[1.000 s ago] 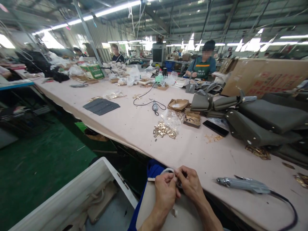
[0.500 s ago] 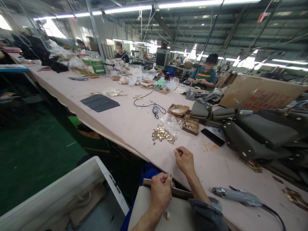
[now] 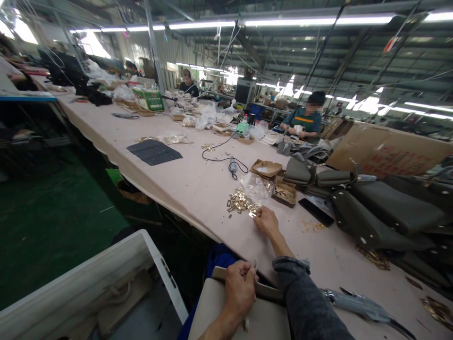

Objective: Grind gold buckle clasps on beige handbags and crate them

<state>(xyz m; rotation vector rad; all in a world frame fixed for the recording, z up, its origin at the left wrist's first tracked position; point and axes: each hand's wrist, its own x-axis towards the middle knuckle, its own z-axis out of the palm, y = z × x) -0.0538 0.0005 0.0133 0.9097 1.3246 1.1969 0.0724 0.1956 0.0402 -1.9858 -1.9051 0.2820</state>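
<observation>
The pile of gold fittings lies on the pink table at the centre of the frame, partly under a clear plastic bag. The right hand reaches to the pile's lower right edge, fingers curled down, their tips touching a loose fitting; whether it is gripped cannot be told. The left hand sits well below, at the bottom centre, closed, with thumb and forefinger pinching a small metal piece upright over the beige bag panel. Right of the pile stand a cardboard tray and a black phone, with grey bags beyond. A power tool lies at lower right, and a white bin at lower left.
</observation>
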